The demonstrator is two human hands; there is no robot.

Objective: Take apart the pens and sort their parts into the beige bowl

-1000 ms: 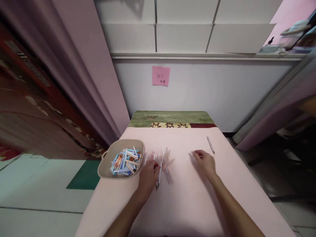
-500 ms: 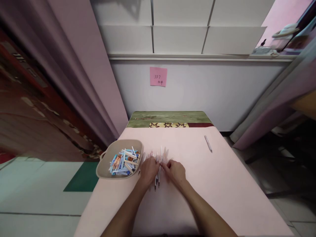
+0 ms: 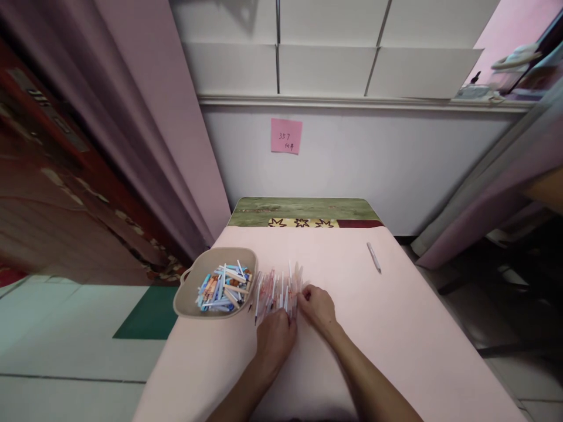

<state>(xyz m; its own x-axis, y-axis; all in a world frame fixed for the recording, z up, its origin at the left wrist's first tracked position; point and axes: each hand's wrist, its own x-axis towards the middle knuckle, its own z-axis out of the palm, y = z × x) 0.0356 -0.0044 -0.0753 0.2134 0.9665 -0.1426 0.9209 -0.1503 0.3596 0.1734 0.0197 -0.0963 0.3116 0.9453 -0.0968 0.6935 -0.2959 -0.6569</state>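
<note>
My left hand [image 3: 276,337] is closed around the near ends of several thin white pen refills [image 3: 287,298], whose upper parts stick out past the fingers. Just to its right, my right hand [image 3: 319,306] pinches at the right edge of the same pile; whatever is between its fingertips is hidden. Clear and pinkish pen barrels [image 3: 267,287] lie side by side under and beyond the left hand, pointing away from me. Beside them on the left stands a beige basket [image 3: 187,296] holding a jumble of blue, white and brown pen parts [image 3: 226,287].
One capped-looking pale pen [image 3: 373,258] lies alone at the right of the pink-covered table [image 3: 352,351]. A green patterned strip [image 3: 303,206] shows at the table's far end, against a white wall with a pink note [image 3: 286,136]. Curtains hang on both sides.
My left hand has drawn back toward me and now covers the refill tips that showed below it, uncovering more barrels. My right hand stays at the pile's right side.
</note>
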